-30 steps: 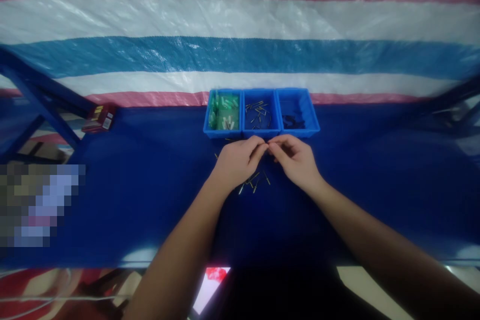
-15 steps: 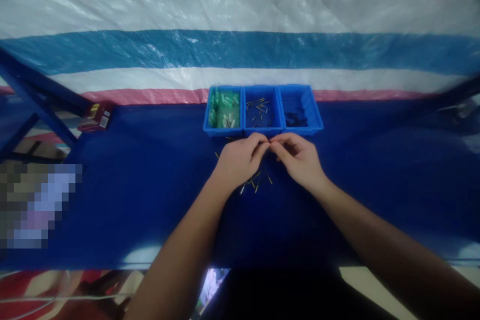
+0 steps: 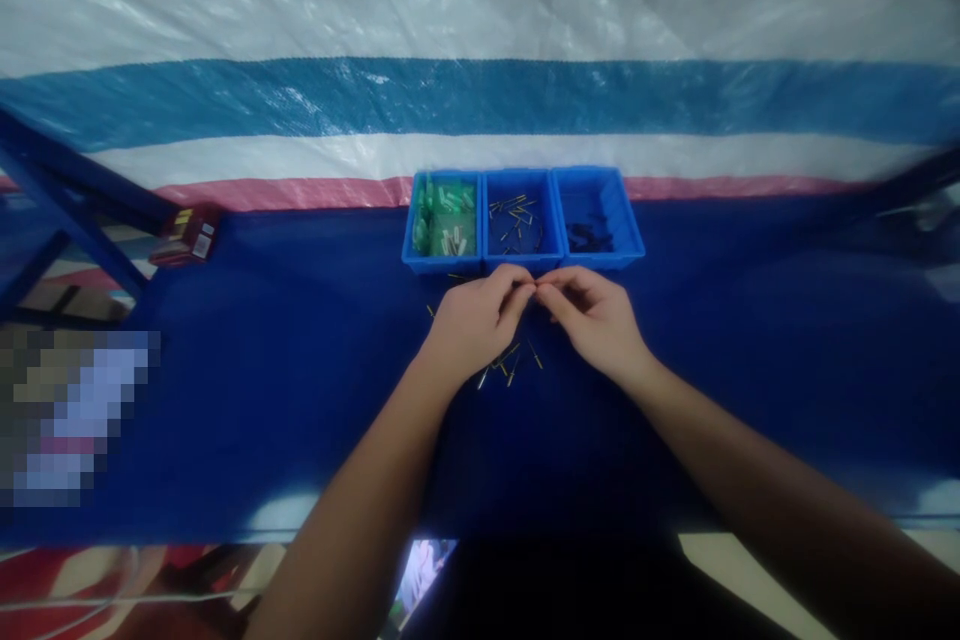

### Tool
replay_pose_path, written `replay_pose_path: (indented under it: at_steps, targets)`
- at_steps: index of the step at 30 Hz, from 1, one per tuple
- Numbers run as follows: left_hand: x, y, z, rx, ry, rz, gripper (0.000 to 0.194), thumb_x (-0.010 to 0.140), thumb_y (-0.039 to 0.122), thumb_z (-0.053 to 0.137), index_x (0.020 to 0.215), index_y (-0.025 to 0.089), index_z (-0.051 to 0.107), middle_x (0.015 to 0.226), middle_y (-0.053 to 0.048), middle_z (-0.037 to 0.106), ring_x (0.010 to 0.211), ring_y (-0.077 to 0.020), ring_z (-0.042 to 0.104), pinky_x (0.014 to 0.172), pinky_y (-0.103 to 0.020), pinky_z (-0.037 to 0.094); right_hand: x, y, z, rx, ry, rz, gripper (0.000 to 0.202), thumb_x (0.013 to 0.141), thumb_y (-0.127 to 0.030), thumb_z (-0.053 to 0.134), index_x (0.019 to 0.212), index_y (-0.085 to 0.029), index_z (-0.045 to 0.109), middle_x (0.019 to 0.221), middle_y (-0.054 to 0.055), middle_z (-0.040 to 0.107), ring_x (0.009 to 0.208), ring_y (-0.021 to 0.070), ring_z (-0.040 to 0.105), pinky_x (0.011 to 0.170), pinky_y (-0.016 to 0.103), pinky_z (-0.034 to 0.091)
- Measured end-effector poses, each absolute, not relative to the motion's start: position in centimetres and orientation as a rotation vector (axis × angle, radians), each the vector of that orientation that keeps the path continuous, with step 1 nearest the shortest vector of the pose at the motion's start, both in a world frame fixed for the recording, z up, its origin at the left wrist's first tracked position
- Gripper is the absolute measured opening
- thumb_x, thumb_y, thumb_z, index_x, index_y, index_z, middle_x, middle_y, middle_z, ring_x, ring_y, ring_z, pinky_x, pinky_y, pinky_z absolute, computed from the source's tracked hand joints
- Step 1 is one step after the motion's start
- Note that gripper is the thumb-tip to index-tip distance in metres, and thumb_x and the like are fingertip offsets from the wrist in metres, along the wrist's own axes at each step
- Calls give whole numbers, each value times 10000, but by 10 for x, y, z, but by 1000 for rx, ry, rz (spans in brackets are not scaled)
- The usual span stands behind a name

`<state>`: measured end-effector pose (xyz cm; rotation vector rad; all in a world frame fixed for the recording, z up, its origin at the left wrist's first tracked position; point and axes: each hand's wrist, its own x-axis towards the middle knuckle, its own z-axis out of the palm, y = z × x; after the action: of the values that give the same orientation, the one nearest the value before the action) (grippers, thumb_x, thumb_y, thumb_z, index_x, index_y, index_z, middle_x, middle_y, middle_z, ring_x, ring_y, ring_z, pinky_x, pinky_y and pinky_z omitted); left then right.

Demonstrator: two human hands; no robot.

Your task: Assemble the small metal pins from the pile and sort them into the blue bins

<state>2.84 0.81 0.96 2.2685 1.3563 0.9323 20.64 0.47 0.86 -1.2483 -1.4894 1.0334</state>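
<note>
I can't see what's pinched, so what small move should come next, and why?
I'd probably turn the right hand slightly outward, without spreading its fingers. Its fingertips meet those of the left hand just in front of the middle blue bin, and anything between them is too small or hidden to make out.

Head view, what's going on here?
A person's left hand and right hand meet, fingertips pinched together; whatever they hold is too small to make out. Loose pins lie on the blue table around the left hand. Just beyond stand three blue bins, each with small parts inside.
</note>
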Motion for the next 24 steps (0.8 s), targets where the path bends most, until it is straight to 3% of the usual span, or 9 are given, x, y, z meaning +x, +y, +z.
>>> replay_pose_path:
  at_steps: [4, 11, 18, 24]
  targets:
    - [28, 9, 8, 2293, 1386, 929, 215, 1002, 349, 495, 937, 195, 630, 729, 13, 669, 648, -124, 620, 622, -247, 424, 206, 4, 9, -1226, -1511, 1005, 143, 848, -304, 720, 934, -191, 713, 845, 32, 721, 755, 161, 663, 674, 300, 528]
    - [28, 7, 11, 2228, 1332, 953, 161, 988, 311, 516, 1075, 219, 616, 736, 37, 677, 645, -106, 627, 641, -223, 442, 207, 5, 8, -1273, -1506, 1028, 173, 880, -343, 677, 904, -175, 713, 793, 23, 708, 622, 118, 603, 605, 272, 495]
    - [28, 8, 9, 2289, 1391, 910, 231, 1011, 361, 472, 954, 202, 631, 739, 9, 670, 667, -131, 630, 633, -244, 426, 206, 4, 7, -1226, -1518, 981, 135, 854, -297, 710, 939, -193, 722, 857, 35, 735, 778, 170, 680, 671, 293, 531]
    - [29, 6, 11, 2211, 1350, 979, 172, 991, 324, 515, 1077, 220, 621, 743, 33, 677, 659, -106, 637, 652, -218, 450, 207, 4, 8, -1277, -1533, 968, 152, 871, -320, 691, 928, -188, 740, 838, 35, 750, 724, 162, 678, 649, 293, 530]
